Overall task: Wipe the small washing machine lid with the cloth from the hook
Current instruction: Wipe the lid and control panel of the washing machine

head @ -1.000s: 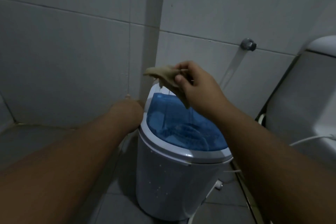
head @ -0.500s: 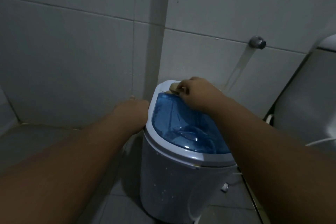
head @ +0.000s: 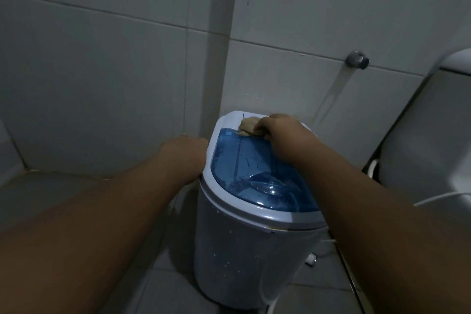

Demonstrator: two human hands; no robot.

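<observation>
A small white washing machine (head: 237, 250) stands on the floor in the corner, with a translucent blue lid (head: 244, 173) set in a white rim. My right hand (head: 283, 132) presses a beige cloth (head: 248, 125) onto the far edge of the lid, where blue meets white. Most of the cloth is hidden under my fingers. My left hand (head: 183, 158) rests against the machine's left rim; its fingers are hidden behind the wrist, so I cannot see if they grip.
Grey tiled walls close in behind and to the left. A metal wall fitting (head: 356, 58) sticks out at upper right. A white toilet tank (head: 433, 122) stands right of the machine, with a white hose (head: 433, 197) beside it.
My right hand came down from above the machine with the cloth and set it on the lid's far edge. The left hand stayed at the rim.
</observation>
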